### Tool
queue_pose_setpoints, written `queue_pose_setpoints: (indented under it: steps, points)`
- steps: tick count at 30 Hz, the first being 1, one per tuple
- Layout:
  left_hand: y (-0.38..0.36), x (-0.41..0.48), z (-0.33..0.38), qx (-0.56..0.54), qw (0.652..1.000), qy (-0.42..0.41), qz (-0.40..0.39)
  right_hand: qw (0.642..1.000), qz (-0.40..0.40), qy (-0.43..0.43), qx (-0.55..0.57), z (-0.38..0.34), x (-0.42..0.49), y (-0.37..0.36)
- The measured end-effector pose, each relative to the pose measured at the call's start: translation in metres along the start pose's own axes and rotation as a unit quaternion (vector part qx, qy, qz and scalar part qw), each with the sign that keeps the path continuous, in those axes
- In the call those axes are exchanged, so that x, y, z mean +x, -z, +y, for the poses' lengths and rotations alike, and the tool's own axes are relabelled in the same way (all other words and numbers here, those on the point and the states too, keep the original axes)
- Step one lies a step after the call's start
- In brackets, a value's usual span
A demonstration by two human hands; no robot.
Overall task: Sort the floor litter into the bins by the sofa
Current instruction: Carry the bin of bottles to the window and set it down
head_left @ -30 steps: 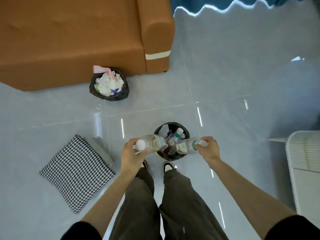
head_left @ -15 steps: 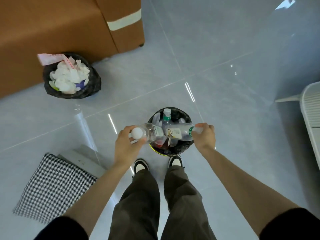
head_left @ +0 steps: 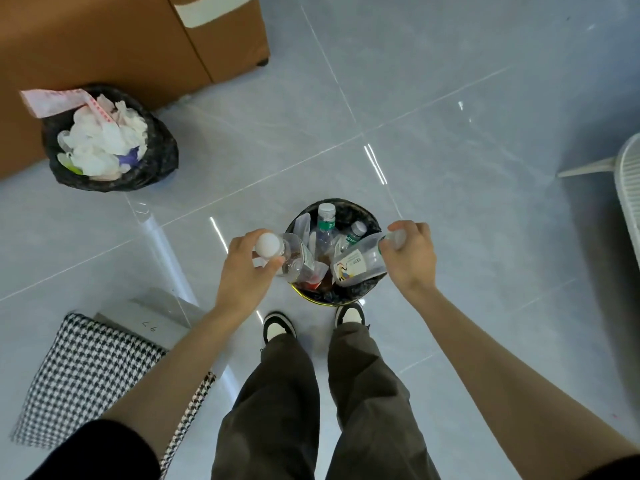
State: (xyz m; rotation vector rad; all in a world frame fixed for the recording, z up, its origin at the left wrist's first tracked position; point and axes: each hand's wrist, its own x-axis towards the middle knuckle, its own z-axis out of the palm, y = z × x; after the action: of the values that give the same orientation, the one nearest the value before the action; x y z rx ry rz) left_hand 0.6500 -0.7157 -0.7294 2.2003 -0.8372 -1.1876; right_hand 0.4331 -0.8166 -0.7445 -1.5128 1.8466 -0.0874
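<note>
A black-lined bin (head_left: 367,216) full of plastic bottles stands on the floor just in front of my shoes. My left hand (head_left: 242,275) grips a clear white-capped bottle (head_left: 291,254) by its neck, tilted over the bin's left rim. My right hand (head_left: 410,256) holds a second clear bottle (head_left: 358,263) with a white label by its cap end, its base pointing down into the bin. Another black-bagged bin (head_left: 162,157), heaped with white tissue and paper, sits by the brown sofa (head_left: 104,39).
A houndstooth cushion (head_left: 86,372) lies on the floor at lower left beside a flat grey box (head_left: 156,317). A white slatted piece of furniture (head_left: 628,181) stands at the right edge. Glossy grey tiles (head_left: 450,133) spread between sofa and furniture.
Both bottles have tipped from level to base-down over the bottle bin. The view has closed in on the bin, with the sofa and tissue bin sliding up and left.
</note>
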Motion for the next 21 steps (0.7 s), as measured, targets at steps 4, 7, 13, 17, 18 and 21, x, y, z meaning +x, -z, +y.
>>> queue_pose_setpoints:
  steps: [4, 7, 13, 17, 18, 21]
  points:
    - [-0.007, 0.001, 0.007, -0.011, 1.0, -0.005, -0.023, 0.997, -0.057, 0.033, -0.038, 0.006, 0.003, -0.018]
    - [-0.012, 0.005, 0.01, -0.017, 0.999, -0.014, -0.034, 0.989, -0.119, 0.03, -0.079, 0.009, 0.013, -0.032]
    - [-0.028, 0.02, 0.011, -0.019, 0.998, -0.012, -0.058, 0.969, -0.218, 0.01, -0.113, 0.013, 0.03, -0.043]
    - [-0.048, 0.043, -0.001, -0.009, 0.997, 0.002, -0.078, 0.972, -0.205, 0.012, -0.118, 0.022, 0.045, -0.046]
    - [-0.053, 0.049, -0.005, -0.006, 0.997, 0.008, -0.079, 0.973, -0.199, 0.012, -0.117, 0.026, 0.048, -0.047]
    - [-0.071, 0.061, -0.017, 0.006, 0.995, 0.031, -0.092, 0.977, -0.184, 0.012, -0.105, 0.036, 0.057, -0.048]
